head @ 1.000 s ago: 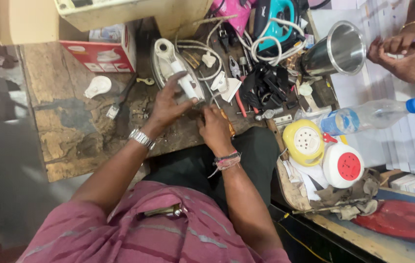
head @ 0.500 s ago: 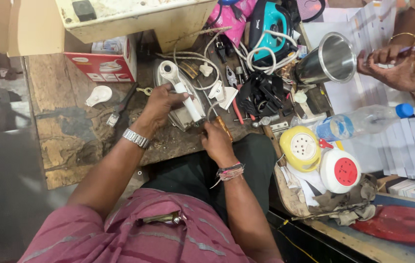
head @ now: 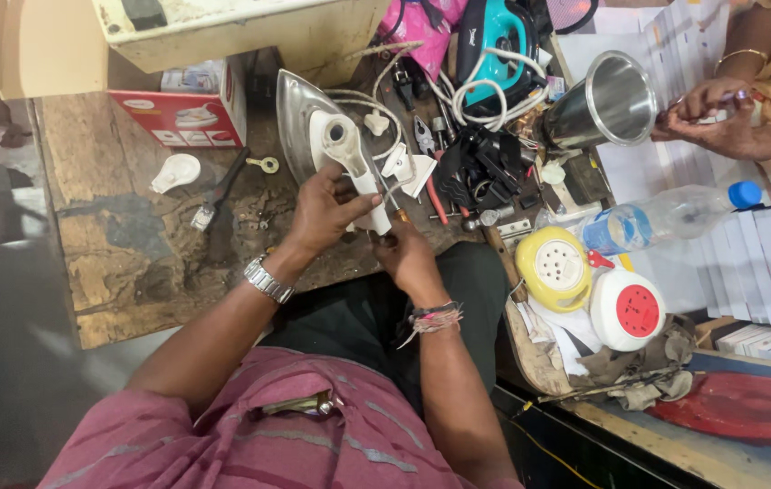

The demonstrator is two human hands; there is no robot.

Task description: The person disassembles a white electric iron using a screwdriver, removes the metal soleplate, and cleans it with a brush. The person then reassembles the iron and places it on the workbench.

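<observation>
A white electric iron [head: 313,127] with a shiny metal soleplate lies tilted on the worn wooden bench [head: 114,263]. My left hand [head: 324,210], with a metal watch on the wrist, grips the rear of the iron's white handle [head: 360,172]. My right hand [head: 403,258], with a thread bracelet on the wrist, holds a screwdriver with an orange handle [head: 398,215] against the end of the iron's handle. A white cord [head: 376,104] runs from the iron toward the back.
A red and white carton [head: 188,113], a white plastic cover [head: 175,172], a small brush [head: 215,195] and a key [head: 266,164] lie left of the iron. Pliers, black parts, a steel cup [head: 607,101], a water bottle [head: 666,217] and two round extension reels [head: 589,285] sit right. Another person's hands [head: 720,118] work at top right.
The iron has been raised and turned so that its soleplate faces left. My left hand moved from on top of the iron to its handle end, and my right hand came up to it.
</observation>
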